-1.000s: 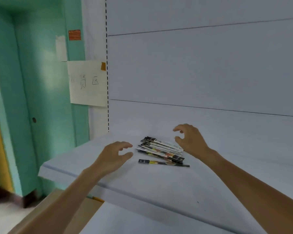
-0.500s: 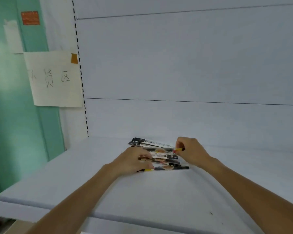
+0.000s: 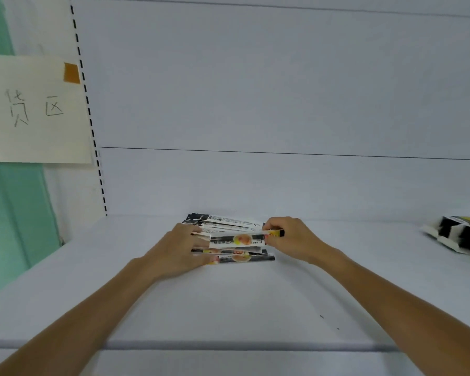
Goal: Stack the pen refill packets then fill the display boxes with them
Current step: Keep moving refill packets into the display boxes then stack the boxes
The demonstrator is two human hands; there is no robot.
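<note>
Several long thin pen refill packets (image 3: 228,226), printed black, white and yellow, lie fanned in a loose pile on the white shelf (image 3: 242,299). My left hand (image 3: 178,249) grips the left ends of the packets, fingers curled over them. My right hand (image 3: 291,237) pinches the right end of one packet (image 3: 238,240) that is raised a little above the pile. Both hands cover the ends of the pile.
At the far right edge of the shelf lies another black, white and yellow bundle or box (image 3: 459,236), partly cut off. A paper note (image 3: 36,109) hangs on the left wall beside a perforated shelf upright (image 3: 92,131). The shelf's front edge (image 3: 228,346) runs below my forearms.
My hands came down from hovering open over the packets and took hold of them at both ends. The view has moved closer and to the right, and the bundle at the right came into sight.
</note>
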